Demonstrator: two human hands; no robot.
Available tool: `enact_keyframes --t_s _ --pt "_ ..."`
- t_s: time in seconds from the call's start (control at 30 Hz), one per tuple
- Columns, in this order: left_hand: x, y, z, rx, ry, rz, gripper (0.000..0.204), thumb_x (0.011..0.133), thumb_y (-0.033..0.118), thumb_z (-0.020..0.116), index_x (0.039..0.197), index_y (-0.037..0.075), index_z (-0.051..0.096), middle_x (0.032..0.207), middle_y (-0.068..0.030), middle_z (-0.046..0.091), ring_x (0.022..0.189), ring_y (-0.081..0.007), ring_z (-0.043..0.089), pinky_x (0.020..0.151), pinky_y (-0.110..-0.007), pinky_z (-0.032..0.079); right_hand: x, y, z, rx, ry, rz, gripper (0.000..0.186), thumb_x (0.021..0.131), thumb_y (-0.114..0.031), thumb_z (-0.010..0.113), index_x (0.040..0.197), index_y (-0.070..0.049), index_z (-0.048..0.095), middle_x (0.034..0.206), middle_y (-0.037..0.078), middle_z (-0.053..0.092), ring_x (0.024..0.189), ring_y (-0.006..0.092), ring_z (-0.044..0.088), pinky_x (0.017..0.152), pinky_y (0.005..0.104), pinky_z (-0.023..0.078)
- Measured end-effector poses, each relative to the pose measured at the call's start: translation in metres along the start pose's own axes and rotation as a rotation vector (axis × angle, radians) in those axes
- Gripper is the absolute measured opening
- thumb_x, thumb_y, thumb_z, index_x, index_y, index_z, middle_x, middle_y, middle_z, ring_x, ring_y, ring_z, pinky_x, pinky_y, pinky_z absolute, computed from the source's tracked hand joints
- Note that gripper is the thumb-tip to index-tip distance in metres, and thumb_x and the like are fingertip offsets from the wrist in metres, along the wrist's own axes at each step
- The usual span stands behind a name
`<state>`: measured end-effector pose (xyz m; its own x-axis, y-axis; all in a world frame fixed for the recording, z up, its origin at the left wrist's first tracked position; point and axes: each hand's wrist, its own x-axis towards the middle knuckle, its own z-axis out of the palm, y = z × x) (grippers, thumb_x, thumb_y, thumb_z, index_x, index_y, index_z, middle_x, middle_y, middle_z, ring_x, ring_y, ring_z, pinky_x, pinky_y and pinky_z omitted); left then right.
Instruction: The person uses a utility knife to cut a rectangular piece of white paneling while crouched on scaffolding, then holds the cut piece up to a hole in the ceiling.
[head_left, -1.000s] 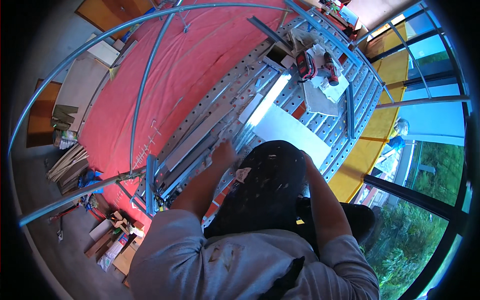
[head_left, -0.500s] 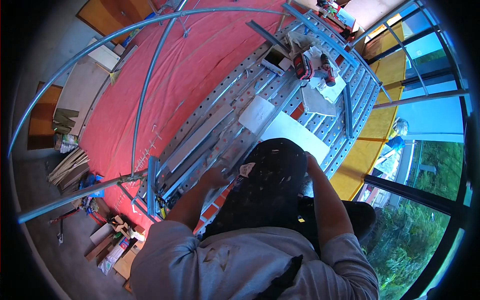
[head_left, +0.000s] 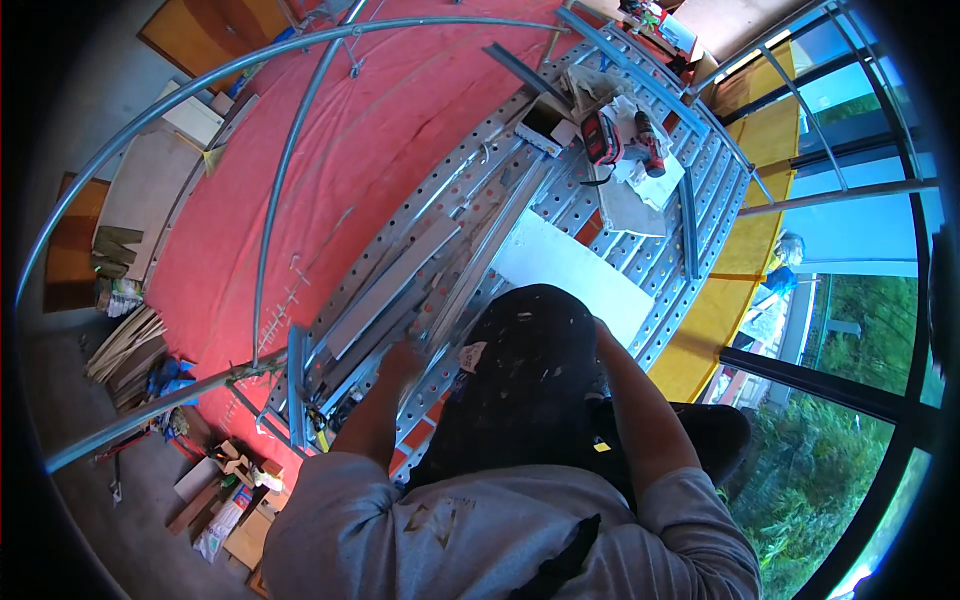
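My left hand [head_left: 402, 362] hangs over the metal strips left of my bent knee [head_left: 530, 320]. Motion smears its fingers, and I cannot make out anything in it. Nearest to it are long grey metal channels [head_left: 480, 262] and a flat grey strip [head_left: 397, 290] lying on the perforated deck. On the far side of my knee, my right hand [head_left: 603, 340] is mostly hidden, its fingers out of sight behind the dark trouser leg. A white board [head_left: 573, 272] lies flat just beyond the knee, close to that hand.
Farther off sit a red-and-black battery tool [head_left: 602, 138], a drill [head_left: 648, 145] and an open box [head_left: 546, 126]. Scaffold tubes [head_left: 285, 180] cross the left side, before red sheeting [head_left: 220, 270]. Yellow sheeting [head_left: 707, 330] and windows line the right.
My left hand has shifted left, away from the knee. The small pale panel that lay over the channels no longer shows there, leaving more of the channels and white board visible.
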<state>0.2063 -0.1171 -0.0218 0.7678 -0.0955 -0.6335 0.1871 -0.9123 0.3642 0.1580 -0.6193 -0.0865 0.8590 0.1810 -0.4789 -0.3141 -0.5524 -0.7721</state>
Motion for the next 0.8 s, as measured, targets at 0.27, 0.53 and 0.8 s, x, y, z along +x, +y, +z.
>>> enact_keyframes --t_s 0.27,0.53,0.8 --pt "0.038 0.045 0.007 0.053 0.133 0.160 0.054 0.092 0.038 0.059 0.134 0.005 0.051 0.116 -0.0252 0.065 0.105 -0.0440 0.066 0.087 -0.054 0.053 0.025 -0.074 0.004 -0.430 -0.084 0.299 0.073 0.090 -0.049 0.066 0.141 0.000 0.051 0.140 0.022 0.057 0.129 0.0363 0.056 0.109 0.0398 0.043" --pt "0.078 0.073 0.017 0.122 0.081 0.318 0.065 0.092 0.017 0.054 0.154 0.016 0.034 0.120 -0.0246 0.061 0.102 -0.0422 0.066 0.083 -0.053 0.055 0.067 -0.172 -0.006 -0.465 0.007 0.243 0.082 0.086 -0.051 0.072 0.146 -0.001 0.046 0.145 0.021 0.053 0.136 0.0340 0.050 0.111 0.0417 0.042" --pt "0.097 0.055 0.047 0.152 0.260 0.429 0.066 0.097 0.029 0.053 0.157 0.021 0.028 0.107 -0.0199 0.065 0.083 -0.0377 0.069 0.062 -0.047 0.057 0.138 -0.239 -0.007 -0.616 -0.035 0.255 0.097 0.078 -0.058 0.077 0.153 -0.011 0.038 0.159 0.026 0.029 0.133 0.0489 0.048 0.108 0.0495 0.045"
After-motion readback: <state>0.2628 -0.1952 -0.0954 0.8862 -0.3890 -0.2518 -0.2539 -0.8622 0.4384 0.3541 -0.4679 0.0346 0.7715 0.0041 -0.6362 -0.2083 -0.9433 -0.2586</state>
